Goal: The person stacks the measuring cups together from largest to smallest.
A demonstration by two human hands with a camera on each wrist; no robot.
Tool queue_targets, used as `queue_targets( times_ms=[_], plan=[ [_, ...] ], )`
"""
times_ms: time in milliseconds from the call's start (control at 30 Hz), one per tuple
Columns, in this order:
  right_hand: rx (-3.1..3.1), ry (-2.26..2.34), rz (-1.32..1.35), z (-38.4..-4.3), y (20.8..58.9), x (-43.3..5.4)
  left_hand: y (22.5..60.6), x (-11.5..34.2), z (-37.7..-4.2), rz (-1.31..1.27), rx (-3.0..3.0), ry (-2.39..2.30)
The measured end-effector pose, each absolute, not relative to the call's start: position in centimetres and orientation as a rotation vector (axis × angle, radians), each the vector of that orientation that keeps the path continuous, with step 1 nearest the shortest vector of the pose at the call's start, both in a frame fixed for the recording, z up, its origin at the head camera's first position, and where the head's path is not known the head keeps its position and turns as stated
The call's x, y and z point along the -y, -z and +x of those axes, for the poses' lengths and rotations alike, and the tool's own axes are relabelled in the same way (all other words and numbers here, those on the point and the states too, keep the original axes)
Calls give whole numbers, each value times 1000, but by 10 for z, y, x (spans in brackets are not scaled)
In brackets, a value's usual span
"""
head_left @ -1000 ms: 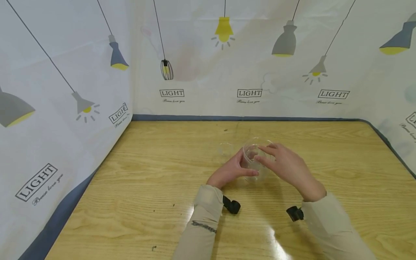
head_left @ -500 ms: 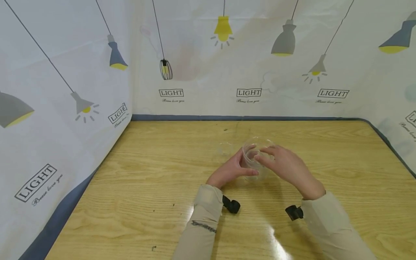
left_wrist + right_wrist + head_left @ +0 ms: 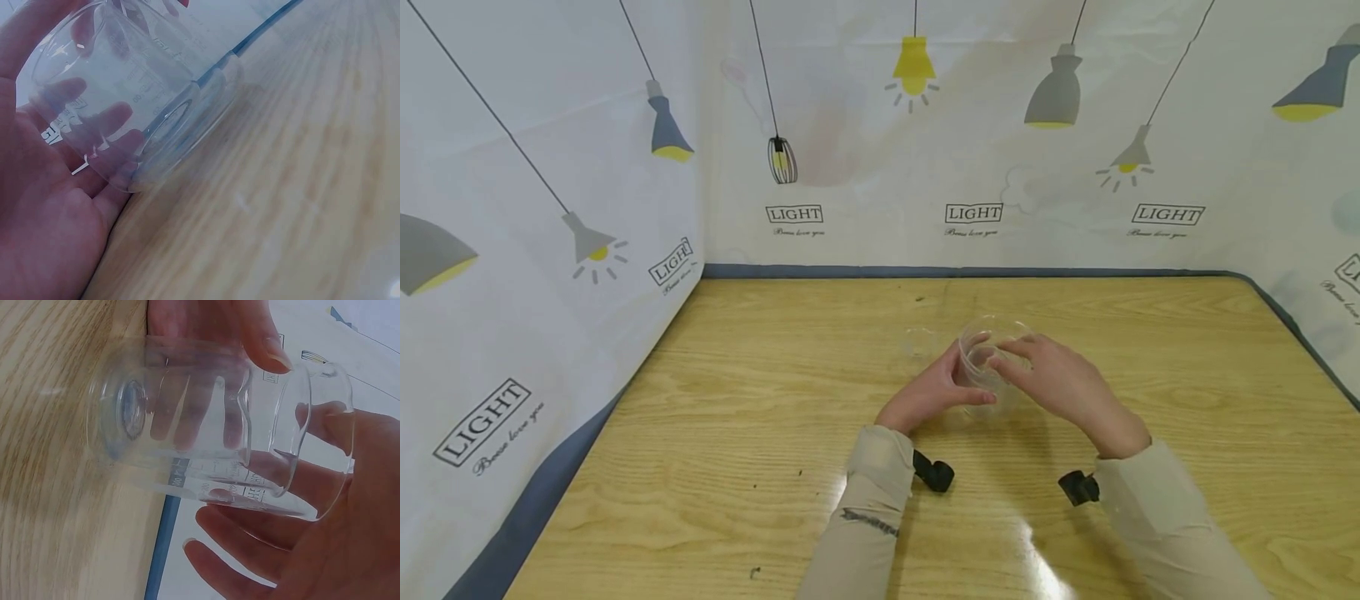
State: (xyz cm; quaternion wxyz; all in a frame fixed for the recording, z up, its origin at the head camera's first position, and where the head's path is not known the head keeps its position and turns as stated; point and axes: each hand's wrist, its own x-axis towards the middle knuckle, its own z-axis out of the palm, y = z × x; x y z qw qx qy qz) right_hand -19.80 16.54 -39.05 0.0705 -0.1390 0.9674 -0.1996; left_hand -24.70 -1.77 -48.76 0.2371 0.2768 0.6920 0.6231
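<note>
Clear beaker (image 3: 215, 425) in the curled grip of the left fingers (image 3: 974, 397), right fingers (image 3: 1022, 350) at its rim, hold unclear.

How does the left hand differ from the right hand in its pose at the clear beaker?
The left hand wraps the side of the clear beaker; the right hand is at its rim. The left hand's thumb lies across the outside, while the right hand's fingers reach over the opening. Both come from beige sleeves.
</note>
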Motion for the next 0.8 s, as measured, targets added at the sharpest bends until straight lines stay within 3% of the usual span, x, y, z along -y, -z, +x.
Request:
queue_targets(
  times_ms=[367, 800],
  plan=[
    [-2858, 539, -354, -199, 387, -165, 462, 22, -237, 726, -1896, -1673],
    [-2844, 425, -347, -198, 381, -163, 462, 21, -236, 723, -1910, -1660]
  ],
)
